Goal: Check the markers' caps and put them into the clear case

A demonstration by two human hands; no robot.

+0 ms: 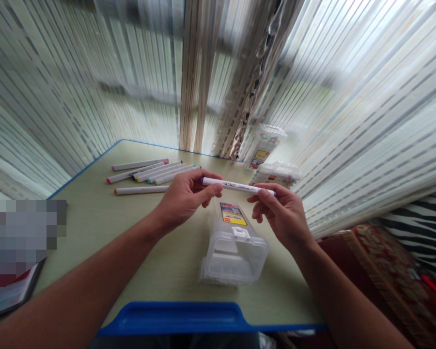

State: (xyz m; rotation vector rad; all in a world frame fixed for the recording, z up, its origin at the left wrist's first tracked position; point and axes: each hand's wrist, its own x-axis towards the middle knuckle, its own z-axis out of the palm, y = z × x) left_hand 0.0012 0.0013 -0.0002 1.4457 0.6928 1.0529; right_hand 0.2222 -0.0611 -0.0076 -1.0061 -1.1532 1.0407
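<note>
A white marker [236,186] with purple ends is held level above the table between my two hands. The fingers of my left hand [192,190] are closed on its left end, and my right hand [281,209] pinches the right end. Just below stands a clear plastic case [236,257] with a white latch and a yellow and blue label. Left of my left hand, several white markers [154,170] with coloured ends lie in a loose pile. An orange-ended marker [141,191] lies nearest to that hand, partly hidden behind it.
Two more clear cases, one upright [265,145] and one lying [278,172], are at the table's back right. A blue tray edge [178,315] runs along the front of the table. String curtains [148,72] hang behind. A blurred-out item [18,247] is at the left.
</note>
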